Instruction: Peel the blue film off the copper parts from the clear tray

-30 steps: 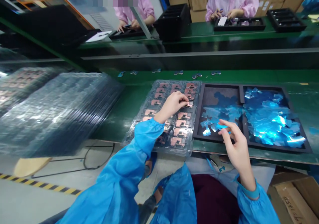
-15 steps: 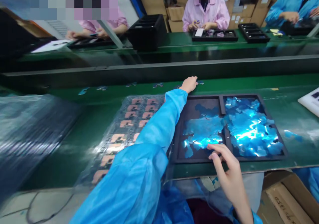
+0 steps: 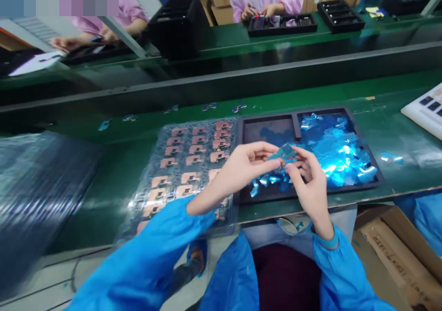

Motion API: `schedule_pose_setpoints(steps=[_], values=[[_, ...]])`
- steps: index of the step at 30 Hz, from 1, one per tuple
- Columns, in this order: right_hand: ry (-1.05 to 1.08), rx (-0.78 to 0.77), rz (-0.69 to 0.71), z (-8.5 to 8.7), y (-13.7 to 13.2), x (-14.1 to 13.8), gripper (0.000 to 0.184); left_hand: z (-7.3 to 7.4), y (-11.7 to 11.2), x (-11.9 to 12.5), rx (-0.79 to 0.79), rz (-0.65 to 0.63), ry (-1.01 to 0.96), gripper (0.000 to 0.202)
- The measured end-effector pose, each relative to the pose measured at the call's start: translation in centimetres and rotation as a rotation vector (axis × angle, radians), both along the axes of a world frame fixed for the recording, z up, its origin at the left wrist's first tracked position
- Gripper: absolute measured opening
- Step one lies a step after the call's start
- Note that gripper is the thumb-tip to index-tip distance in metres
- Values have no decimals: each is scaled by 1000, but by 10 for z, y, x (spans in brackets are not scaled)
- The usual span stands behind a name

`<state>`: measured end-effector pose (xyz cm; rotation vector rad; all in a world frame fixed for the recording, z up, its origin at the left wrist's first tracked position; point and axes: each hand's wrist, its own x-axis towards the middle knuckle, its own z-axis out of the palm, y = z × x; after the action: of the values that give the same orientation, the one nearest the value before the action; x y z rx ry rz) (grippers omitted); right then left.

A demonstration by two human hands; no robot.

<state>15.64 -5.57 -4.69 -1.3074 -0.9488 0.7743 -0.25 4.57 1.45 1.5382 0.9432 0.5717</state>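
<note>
As hands (image 3: 247, 166) (image 3: 312, 182) nearly touch, fingers (image 3: 270, 166) curled, apparently pinching teal piece (image 3: 286, 150)

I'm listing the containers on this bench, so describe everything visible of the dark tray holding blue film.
The dark tray is shallow, rectangular and dull; its material is uncertain. A divider makes two compartments, both holding shiny blue film, heaped more thickly in the right one. Some bare floor shows at the left one's far end. It lies flat on the green bench, just right of the clear tray. The left hand and right hand partly hide it; neither visibly touches it.
</note>
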Motion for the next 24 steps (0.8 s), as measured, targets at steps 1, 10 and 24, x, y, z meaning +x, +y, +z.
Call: schedule_pose_setpoints(steps=[1,10,24], values=[[0,6,14,2,-1,-2,27,1,-18,-3,7,38,-6,24],[-93,81,51,0,-23,-13,34,-20,-79,-13,266,300,19,14],[-371,95,13,2,-31,-13,38,-37,-101,-13,135,390,-105,16]])
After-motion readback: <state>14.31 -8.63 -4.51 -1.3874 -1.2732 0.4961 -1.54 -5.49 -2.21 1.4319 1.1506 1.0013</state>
